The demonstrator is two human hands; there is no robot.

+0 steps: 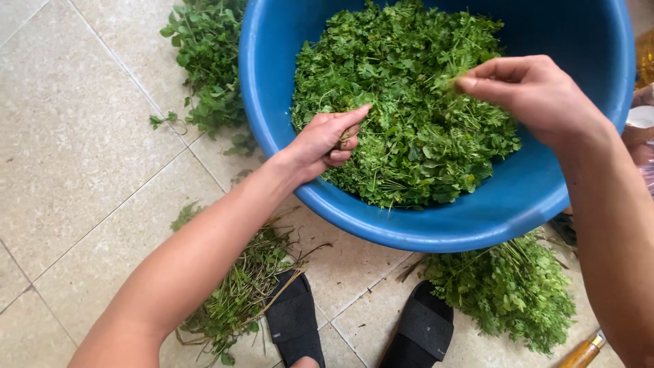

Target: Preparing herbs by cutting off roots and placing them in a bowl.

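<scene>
Both hands work over the round blue plastic basin [422, 235] heaped with plucked green leaves [409, 109].

The left hand [327, 140] rests on the heap at the near-left wall, fingers curled shut on a thin stem; the right hand [535, 95] hovers above the heap, thumb and forefinger pinched on a small green sprig [446, 83]; a bundle of leafy stalks [507, 289] lies on the beige tiled floor [75, 136] just beside the black sandals [426, 330]; bare stripped stems [242, 286] lie by the left sandal; risk, as judged: stem pieces may fall among the leaves, since plucking occurs directly above them.
</scene>
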